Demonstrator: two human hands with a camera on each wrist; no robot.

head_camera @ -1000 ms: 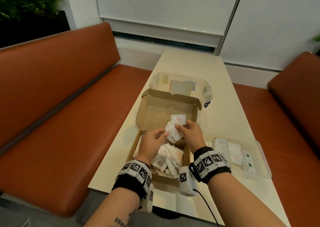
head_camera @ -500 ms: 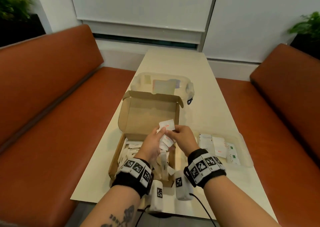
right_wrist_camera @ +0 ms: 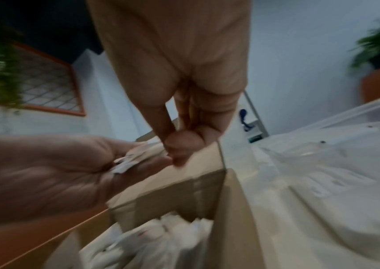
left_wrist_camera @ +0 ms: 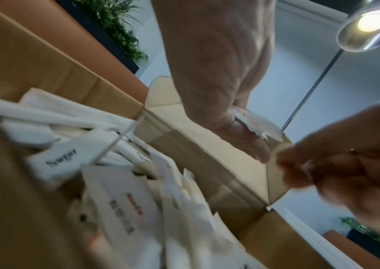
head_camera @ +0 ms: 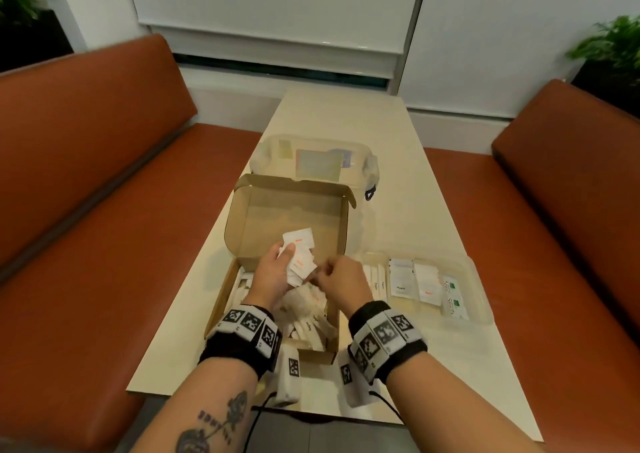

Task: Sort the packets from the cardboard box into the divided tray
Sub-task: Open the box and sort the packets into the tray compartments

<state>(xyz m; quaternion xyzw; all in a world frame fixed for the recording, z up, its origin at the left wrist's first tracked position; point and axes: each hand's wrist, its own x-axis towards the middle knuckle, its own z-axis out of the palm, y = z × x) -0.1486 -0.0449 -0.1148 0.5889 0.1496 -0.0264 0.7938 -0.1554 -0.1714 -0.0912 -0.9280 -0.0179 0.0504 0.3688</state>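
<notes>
Cardboard makes up the box (head_camera: 242,245) standing left of centre on the pale tabletop (head_camera: 398,217), its lid folded up at the far side. Loose white packets (head_camera: 308,324) fill its floor; in the left wrist view one of them reads "Sugar". Above the box, the left hand (head_camera: 272,276) holds a fan of small white packets with red print (head_camera: 299,257), thumb across them and fingers curled underneath. Just to its right, the right hand (head_camera: 341,281) has its grip closed, thumb pressed to the fingertips at the edge of that fan; whether it pinches a packet there cannot be told from the blurred wrist views. Further right, on the same tabletop beside the box, lies the clear tray (head_camera: 478,279), with stick packets, square white packets and green-printed packets in separate sections. Behind the box stands a clear tub (head_camera: 263,155).
</notes>
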